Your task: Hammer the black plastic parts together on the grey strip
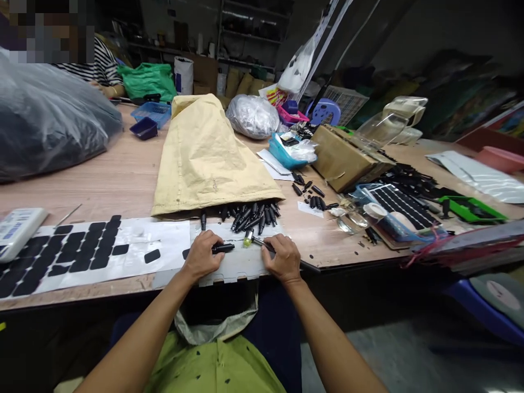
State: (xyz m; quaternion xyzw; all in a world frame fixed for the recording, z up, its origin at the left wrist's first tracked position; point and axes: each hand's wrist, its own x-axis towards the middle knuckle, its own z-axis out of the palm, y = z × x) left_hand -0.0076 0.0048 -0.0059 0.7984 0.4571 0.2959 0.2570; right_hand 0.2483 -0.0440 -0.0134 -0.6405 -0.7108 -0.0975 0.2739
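Observation:
My left hand (203, 253) is closed around a black tapered plastic part (223, 248), which points to the right. My right hand (282, 256) is closed on a slim dark rod-like tool (259, 241). The tool's tip reaches a small bottle with yellow-green content (248, 239) between my hands; whether it touches is unclear. Under both hands lies a pale grey sheet (233, 267) at the table's front edge. Just beyond, a pile of black tapered parts (249, 217) spills from the mouth of a tan cloth sack (208, 164).
White paper with black rounded stickers (94, 245) lies left, beside a white box (20, 229). A large grey plastic bag (53, 120) fills the far left. A cardboard box (347, 155) and a green tray (472, 209) stand right. Another person in striped sleeves (104, 65) sits across.

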